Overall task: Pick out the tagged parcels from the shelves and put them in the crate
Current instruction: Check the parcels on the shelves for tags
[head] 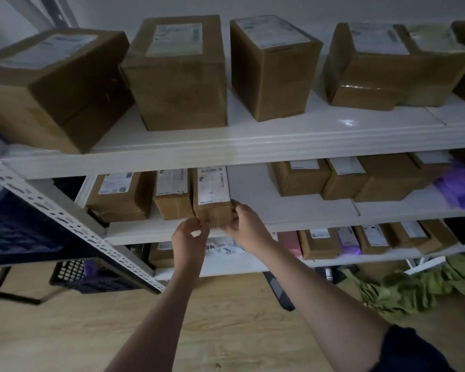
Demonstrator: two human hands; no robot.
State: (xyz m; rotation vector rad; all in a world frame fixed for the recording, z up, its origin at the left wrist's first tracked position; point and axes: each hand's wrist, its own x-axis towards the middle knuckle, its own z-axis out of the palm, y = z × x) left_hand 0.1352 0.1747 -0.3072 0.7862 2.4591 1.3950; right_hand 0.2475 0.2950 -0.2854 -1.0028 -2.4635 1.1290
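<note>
A narrow brown parcel (212, 196) with a white label lies on the middle shelf (293, 210), its front end at the shelf's edge. My right hand (246, 222) grips its front right corner. My left hand (190, 234) is at its front left corner, fingers curled against the box. Two more labelled parcels (172, 193) (118, 196) lie to its left. A dark blue crate (16, 226) stands at the left, beyond the shelf post; a black one (91, 276) sits lower on the floor.
Large cardboard boxes (177, 73) line the top shelf. Smaller boxes (344, 178) and a purple bag (461, 187) fill the middle shelf's right side. Several parcels (320, 242) sit on the lower shelf. A green cloth (414, 285) lies on the wooden floor.
</note>
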